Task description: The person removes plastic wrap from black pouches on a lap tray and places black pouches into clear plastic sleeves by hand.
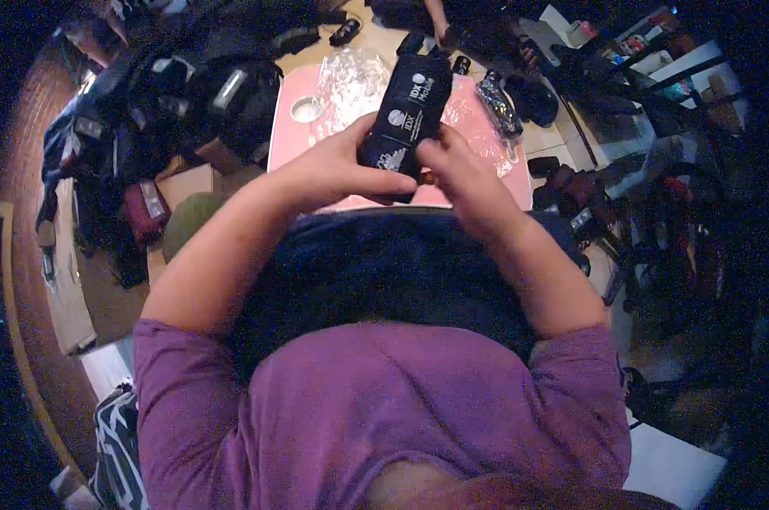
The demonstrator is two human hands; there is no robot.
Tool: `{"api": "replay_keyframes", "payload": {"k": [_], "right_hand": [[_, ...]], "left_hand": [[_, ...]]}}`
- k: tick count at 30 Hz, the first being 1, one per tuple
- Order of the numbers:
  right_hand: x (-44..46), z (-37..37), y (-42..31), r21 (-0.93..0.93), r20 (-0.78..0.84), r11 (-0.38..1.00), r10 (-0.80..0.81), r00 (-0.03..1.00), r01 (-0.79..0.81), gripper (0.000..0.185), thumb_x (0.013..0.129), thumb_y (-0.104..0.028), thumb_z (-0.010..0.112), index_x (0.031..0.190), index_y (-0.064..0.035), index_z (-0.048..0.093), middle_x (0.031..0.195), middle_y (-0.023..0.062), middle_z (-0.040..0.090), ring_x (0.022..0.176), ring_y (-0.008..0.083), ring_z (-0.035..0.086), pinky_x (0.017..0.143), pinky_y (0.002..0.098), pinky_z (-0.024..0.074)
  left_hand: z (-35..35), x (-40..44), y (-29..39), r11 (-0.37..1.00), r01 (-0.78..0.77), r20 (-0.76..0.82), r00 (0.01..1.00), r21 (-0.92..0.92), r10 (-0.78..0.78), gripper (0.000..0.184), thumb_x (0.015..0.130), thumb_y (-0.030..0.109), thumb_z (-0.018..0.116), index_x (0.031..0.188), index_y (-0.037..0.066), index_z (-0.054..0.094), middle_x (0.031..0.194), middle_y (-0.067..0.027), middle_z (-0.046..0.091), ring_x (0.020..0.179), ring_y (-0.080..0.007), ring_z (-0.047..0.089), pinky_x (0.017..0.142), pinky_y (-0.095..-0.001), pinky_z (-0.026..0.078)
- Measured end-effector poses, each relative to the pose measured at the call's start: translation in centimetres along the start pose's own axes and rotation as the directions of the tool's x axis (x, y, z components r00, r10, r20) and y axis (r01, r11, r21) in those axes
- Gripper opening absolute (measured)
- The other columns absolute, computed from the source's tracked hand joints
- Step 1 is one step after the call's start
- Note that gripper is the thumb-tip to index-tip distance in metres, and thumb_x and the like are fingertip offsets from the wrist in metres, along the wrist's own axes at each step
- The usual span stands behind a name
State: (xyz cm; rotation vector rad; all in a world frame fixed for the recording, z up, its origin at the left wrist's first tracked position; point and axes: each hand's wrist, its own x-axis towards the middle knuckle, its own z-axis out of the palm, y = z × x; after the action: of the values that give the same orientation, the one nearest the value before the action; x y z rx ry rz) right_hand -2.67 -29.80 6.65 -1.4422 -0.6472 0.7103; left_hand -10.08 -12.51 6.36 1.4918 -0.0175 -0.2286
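A black, long, folded-looking item (412, 106) with white "IDX" and "IDX Mobile" print is held tilted above a pink table. My left hand (350, 166) is closed around its lower left side, the thumb lying across the near end. At its right edge is my right hand (465, 174), with fingers bent in against the item and partly hidden. A small orange-brown spot shows between the right fingers, too small to name. Crumpled clear plastic (350, 81) lies on the pink tabletop (286, 140) behind the item.
A dark item in shiny clear wrap (499, 106) lies at the table's right side. Dark bundles with pale labels (167, 85) crowd the left, with a maroon one (146, 212) nearer. Another person's arm (437, 19) reaches in at the top. Shelves (656, 72) stand at right.
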Motion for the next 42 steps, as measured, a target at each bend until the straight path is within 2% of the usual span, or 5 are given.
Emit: {"api": "replay_keyframes", "payload": {"k": [2, 6, 14, 19, 42], "right_hand": [[0.3, -1.4, 0.6, 0.125, 0.017, 0.977, 0.173, 0.985, -0.174, 0.063, 0.08, -0.029, 0.065, 0.125, 0.0035, 0.033, 0.106, 0.0134, 0.054, 0.096, 0.0184, 0.054, 0.078, 0.0305, 0.0452], [1.0, -1.9, 0.8, -0.192, -0.118, 0.975, -0.137, 0.984, 0.112, 0.077, 0.073, -0.02, 0.073, 0.131, 0.0027, 0.027, 0.112, 0.0139, 0.053, 0.1, 0.0203, 0.053, 0.084, 0.0299, 0.0446], [2.4, -4.3, 1.0, -0.124, 0.202, 0.99, -0.035, 0.979, 0.061, 0.076, 0.061, -0.002, 0.077, 0.127, -0.0093, 0.042, 0.115, 0.0075, 0.052, 0.102, 0.0168, 0.052, 0.091, 0.0297, 0.0421], [2.1, -4.4, 0.8, -0.204, 0.031, 0.973, -0.106, 0.994, 0.111, 0.064, 0.06, 0.001, 0.076, 0.115, -0.0075, 0.047, 0.105, 0.005, 0.053, 0.097, 0.0157, 0.053, 0.087, 0.0283, 0.0448], [2.0, -4.3, 0.7, -0.173, -0.006, 0.982, -0.084, 0.996, 0.081, 0.064, 0.058, -0.002, 0.079, 0.113, -0.0086, 0.046, 0.103, 0.0042, 0.052, 0.095, 0.0163, 0.054, 0.083, 0.0286, 0.0464]], "left_hand": [[-1.2, -0.2, -1.4, 0.989, 0.022, 0.003, 1.0, 0.149, -0.022, 0.083, 0.064, 0.025, 0.077, 0.128, -0.002, 0.032, 0.101, -0.0114, 0.057, 0.088, -0.0171, 0.058, 0.074, -0.0289, 0.049], [-3.0, -0.7, -1.9, 0.993, 0.068, 0.175, 0.981, 0.097, -0.084, 0.078, 0.066, 0.02, 0.069, 0.131, -0.001, 0.032, 0.1, -0.0103, 0.055, 0.085, -0.0164, 0.055, 0.073, -0.0274, 0.047], [-4.5, -0.4, -0.7, 0.972, 0.186, 0.179, 0.961, 0.143, -0.21, 0.078, 0.061, 0.024, 0.07, 0.129, 0.006, 0.036, 0.111, -0.0117, 0.05, 0.1, -0.0185, 0.05, 0.086, -0.0306, 0.042], [-5.5, 0.6, -2.2, 0.98, -0.058, 0.109, 0.993, 0.191, 0.037, 0.085, 0.056, 0.021, 0.08, 0.128, 0.01, 0.038, 0.113, -0.0061, 0.052, 0.102, -0.0178, 0.05, 0.088, -0.0302, 0.042], [-5.0, 0.7, -2.6, 0.975, -0.142, 0.05, 0.99, 0.173, 0.135, 0.067, 0.068, 0.005, 0.073, 0.126, 0.008, 0.041, 0.113, -0.0072, 0.054, 0.103, -0.0175, 0.052, 0.092, -0.0307, 0.04]]}}
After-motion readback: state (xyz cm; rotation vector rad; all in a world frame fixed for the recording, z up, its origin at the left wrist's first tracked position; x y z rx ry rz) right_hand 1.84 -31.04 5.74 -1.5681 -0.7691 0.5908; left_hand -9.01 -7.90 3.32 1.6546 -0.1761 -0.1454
